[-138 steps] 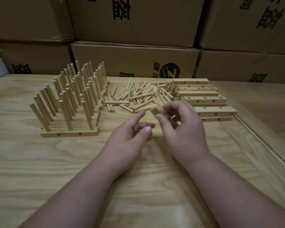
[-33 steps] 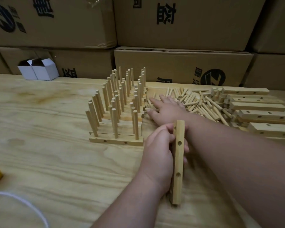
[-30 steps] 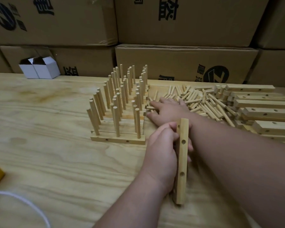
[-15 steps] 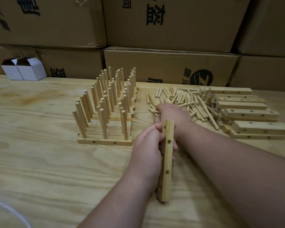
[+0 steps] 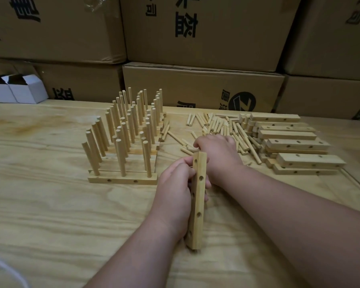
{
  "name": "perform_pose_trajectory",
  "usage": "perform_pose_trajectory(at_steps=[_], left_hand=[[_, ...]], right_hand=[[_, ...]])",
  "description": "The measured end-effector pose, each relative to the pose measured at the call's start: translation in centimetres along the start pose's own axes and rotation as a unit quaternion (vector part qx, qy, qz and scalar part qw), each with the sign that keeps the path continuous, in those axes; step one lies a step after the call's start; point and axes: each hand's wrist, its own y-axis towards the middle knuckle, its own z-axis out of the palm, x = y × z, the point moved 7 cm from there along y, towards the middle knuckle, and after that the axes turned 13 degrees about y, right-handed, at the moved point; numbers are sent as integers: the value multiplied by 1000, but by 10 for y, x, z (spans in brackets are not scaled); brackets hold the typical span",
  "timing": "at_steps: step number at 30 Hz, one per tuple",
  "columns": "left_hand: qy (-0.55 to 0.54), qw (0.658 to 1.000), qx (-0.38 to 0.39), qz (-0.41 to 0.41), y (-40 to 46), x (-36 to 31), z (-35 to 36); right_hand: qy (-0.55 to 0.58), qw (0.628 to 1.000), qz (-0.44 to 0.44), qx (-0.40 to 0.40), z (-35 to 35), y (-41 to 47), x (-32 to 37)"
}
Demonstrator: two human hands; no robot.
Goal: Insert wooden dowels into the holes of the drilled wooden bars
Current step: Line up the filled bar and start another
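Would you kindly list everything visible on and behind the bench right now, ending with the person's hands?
Drilled bar: one, pale wood, near centre, holes empty, in the left hand's grip.
Loose dowels: many, pale wood, heaped right of centre.
Stacked bars: several, pale wood, far right, no dowels.
Filled bars: several rows, dowels upright, left of centre.
White boxes: two, open, far left.
Cardboard cartons: several, brown, stacked behind.
Table: one, light plywood.
Left hand: holds the bar.
Right hand: curled over the dowel heap; contents hidden.

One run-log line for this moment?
left hand: grips empty drilled wooden bar | right hand: fingers curled at loose wooden dowel pile | no dowel inserted yet
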Motion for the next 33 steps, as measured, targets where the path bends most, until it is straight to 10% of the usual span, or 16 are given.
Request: perform_pose_trajectory(at_steps=[13, 25, 33], left_hand=[[21, 1000, -8, -11, -1, -1, -2], [8, 999, -23, -32, -2, -1, -3], [41, 999, -7, -21, -1, -2, 0]], right_hand=[[-121, 992, 20, -29, -10, 4, -11], [93, 974, 63, -197, -52, -2, -49], [432, 871, 112, -208, -38, -101, -49]])
